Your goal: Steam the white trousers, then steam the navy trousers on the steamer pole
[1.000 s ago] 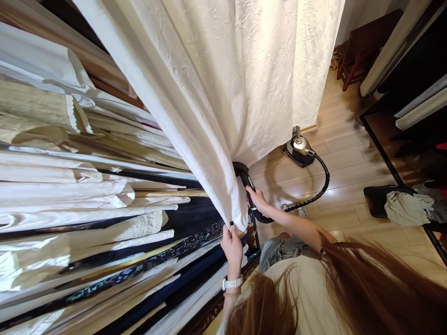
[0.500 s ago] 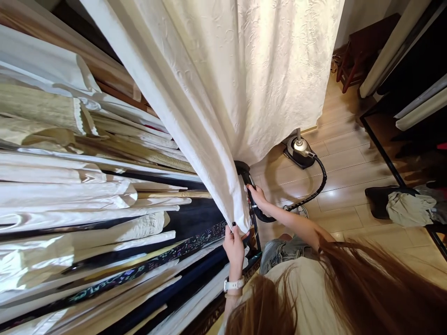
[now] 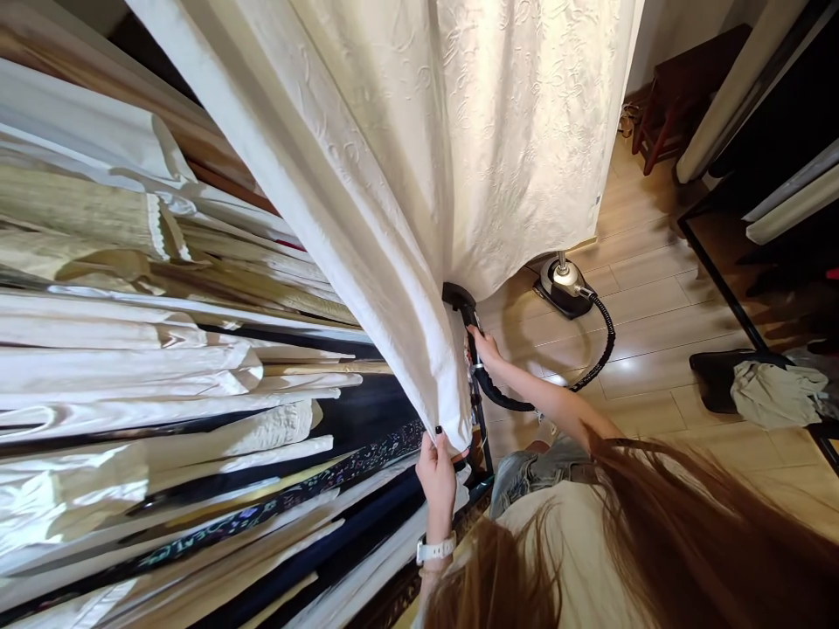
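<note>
Cloth (image 3: 485, 148) is pinched by the left fingers (image 3: 443, 444) and a hose nozzle (image 3: 460, 295) gripped by the right fingers (image 3: 478, 336). Tautness could be lost if the pinch slips.

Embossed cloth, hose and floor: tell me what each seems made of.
Cloth: woven fabric, perhaps cotton, mostly matte; it hangs in soft folds with a raised pattern.
Hose: probably black plastic or rubber; ribs show along its smooth curve.
Floor: wood or wood-look planks, satin finish; seams and a bright reflection show.
</note>
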### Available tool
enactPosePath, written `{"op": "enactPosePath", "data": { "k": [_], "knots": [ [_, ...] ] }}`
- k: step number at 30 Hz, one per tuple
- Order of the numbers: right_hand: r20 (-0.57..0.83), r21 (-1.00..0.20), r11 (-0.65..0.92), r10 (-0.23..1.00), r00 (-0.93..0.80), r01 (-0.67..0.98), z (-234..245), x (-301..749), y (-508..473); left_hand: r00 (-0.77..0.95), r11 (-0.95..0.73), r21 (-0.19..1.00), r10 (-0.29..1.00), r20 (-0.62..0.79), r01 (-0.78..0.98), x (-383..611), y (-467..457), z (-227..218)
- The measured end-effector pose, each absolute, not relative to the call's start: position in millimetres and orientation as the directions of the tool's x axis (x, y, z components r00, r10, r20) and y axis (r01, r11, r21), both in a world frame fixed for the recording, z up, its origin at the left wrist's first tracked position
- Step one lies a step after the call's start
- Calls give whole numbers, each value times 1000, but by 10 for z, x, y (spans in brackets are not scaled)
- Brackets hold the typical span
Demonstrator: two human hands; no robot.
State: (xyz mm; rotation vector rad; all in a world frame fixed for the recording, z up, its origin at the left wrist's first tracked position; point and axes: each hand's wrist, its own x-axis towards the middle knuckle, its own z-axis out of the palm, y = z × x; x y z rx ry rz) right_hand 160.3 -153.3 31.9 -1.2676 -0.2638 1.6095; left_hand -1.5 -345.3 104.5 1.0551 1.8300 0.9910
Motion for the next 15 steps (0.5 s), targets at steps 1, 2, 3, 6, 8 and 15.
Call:
{"op": "enactPosePath", "data": {
  "k": [1,2,3,6,8,15],
  "knots": [
    [-599,-684,-451,796,89,-574,322,1630,-1475,-340,369,887,901,-269,277,-16,-3457,1047],
    [-605,-682,-450,790,98,-577,321,1658,-1420,-335,392,883,893,-299,257,-19,-3462,1048],
    [-610,-680,-450,786,106,-579,317,1682,-1376,-334,411,879,886,-323,241,-24,-3466,1048],
    [-609,-680,-449,786,106,-580,306,1700,-1345,-351,426,875,875,-334,230,-34,-3470,1046],
    [-600,-684,-449,795,92,-575,314,1683,-1370,-361,444,868,865,-350,223,-35,-3468,1049],
    [-593,-711,-437,794,134,-551,365,1936,-1104,-406,480,852,835,-371,208,-77,-3496,1071]
  ]
}}
